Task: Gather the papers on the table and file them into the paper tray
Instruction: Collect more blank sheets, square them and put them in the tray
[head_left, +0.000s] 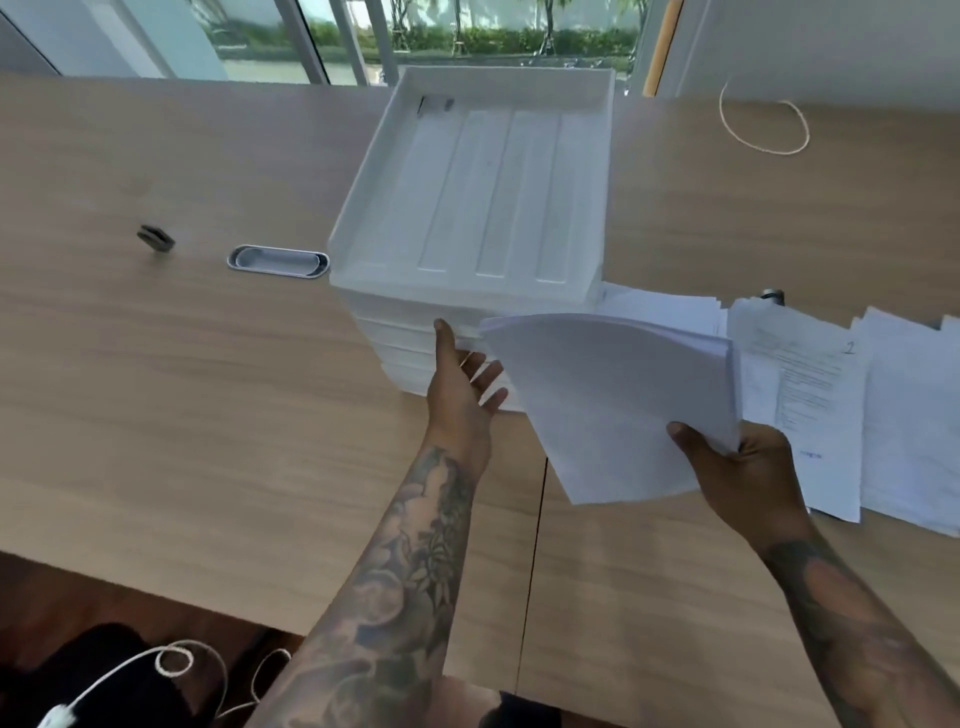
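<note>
Your right hand (748, 467) has its grip clamped on a sheaf of white paper (613, 400), thumb on top near the lower right corner and the other fingers curled underneath. The sheaf is several sheets thick; its far edge fans slightly so the layers show, and the whole bundle bows upward in the middle, held off the surface (208, 364). The top face is blank white, with no print you can read from here. Its far left corner sits just in front of the stacked paper tray (467, 182).

Your left hand (462, 379) is beside the sheaf's left edge, grip apart, fingers straight and spread with the palm turned toward the paper, close against the front of the tray's lower tiers. Whether it touches the paper cannot be told.

The tray is white plastic, several tiers high, and its top tier shows a ribbed floor.

To the right of your right hand, more papers (810, 384) lie overlapping on the surface, one printed with text and a handwritten mark near its top corner.

Further out on the wood-grain surface are an oval cable grommet (278, 261) left of the tray, a small dark clip (156, 239) beyond that, and a looped cord (763, 124) at the far right.
</note>
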